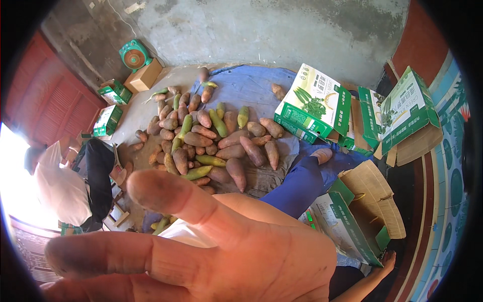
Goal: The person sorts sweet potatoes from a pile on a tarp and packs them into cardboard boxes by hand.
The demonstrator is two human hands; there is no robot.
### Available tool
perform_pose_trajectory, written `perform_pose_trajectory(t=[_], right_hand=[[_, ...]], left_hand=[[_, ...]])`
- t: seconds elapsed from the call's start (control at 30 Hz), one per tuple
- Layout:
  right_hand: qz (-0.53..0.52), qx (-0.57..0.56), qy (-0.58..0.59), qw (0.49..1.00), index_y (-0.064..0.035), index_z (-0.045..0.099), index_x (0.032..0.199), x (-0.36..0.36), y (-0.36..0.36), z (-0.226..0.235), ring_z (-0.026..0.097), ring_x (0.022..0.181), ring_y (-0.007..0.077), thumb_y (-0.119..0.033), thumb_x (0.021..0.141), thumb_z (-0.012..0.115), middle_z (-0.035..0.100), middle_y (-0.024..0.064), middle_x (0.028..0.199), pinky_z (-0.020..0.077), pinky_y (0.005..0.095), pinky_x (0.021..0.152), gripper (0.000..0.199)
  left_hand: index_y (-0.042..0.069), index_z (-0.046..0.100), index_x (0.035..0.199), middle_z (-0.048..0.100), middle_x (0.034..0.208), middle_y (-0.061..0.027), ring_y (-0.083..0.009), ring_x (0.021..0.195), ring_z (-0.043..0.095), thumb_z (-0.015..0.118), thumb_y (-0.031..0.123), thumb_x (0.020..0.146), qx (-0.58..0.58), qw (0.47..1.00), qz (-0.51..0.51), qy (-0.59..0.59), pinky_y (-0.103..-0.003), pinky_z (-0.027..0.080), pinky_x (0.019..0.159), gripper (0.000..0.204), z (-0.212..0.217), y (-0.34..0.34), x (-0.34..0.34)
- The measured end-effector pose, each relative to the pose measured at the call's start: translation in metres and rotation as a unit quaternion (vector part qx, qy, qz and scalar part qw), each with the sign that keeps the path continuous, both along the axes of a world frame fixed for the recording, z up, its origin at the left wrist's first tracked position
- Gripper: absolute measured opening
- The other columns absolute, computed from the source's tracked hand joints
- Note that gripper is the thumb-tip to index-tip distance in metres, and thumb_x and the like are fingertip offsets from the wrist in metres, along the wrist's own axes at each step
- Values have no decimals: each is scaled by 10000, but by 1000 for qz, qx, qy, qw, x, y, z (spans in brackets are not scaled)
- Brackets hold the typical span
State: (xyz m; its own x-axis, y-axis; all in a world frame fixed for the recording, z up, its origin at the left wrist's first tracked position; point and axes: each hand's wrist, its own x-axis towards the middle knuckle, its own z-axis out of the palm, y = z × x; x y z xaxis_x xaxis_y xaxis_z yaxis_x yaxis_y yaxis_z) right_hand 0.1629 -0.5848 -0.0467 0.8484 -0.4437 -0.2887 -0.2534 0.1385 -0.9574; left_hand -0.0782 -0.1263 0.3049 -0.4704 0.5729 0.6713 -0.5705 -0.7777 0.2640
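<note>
My left hand [251, 251] fills the lower middle of the head view, very near the camera. Its palm is turned up, and the fingers stretch apart toward the left with dark-stained tips and nothing in them. At the lower right my right hand [388, 260] grips the bottom end of an open green and white cardboard box [347, 221]. That box lies tilted, its brown flap spread and its inside partly in view. Beyond my left hand lies a heap of large, thick roots [198, 139], mostly reddish brown, some green. My hand hides the heap's near side.
More green and white boxes [314, 103] stand open at the right of a blue sheet [241, 80]. My blue-trousered leg [297, 186] reaches toward them. At left sits another person [65, 181] in a white top. A green fan [135, 55] rests on a brown carton [144, 75] by the wall.
</note>
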Motion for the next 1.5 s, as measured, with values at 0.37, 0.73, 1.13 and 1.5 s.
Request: perform_pose_trajectory(t=[0.37,0.73,1.13,1.5], right_hand=[[12,-107,11,994,120,386,1220,2,6,6,540,1073,268,-374,926,325,443,306,1243,442,389,939,578],[-41,-59,15,997,-34,486,1260,-29,66,71,520,1132,227,-313,893,503,545,125,1231,333,424,959,461],[-8,-524,-312,792,20,613,1057,-67,119,130,595,948,208,-230,946,476,638,120,1025,461,316,850,306],[385,-616,-239,644,-39,587,1077,-111,230,148,588,908,333,-208,789,666,619,149,980,458,384,795,343]], left_hand=[[257,303,1382,59,1518,18,-236,1395,-62,639,145,771,98,993,53,-24,-601,-39,1071,706,6,15,19],[60,235,1315,280,1357,-231,-346,1256,295,637,55,686,246,923,37,295,-487,245,1028,746,-112,123,55],[73,389,1271,414,1246,-178,-371,1172,368,639,56,610,66,681,88,724,-465,291,988,707,-303,200,-8],[159,433,1240,458,1239,-130,-351,1192,392,659,225,709,-200,266,56,941,-461,356,978,582,-458,225,-181]])
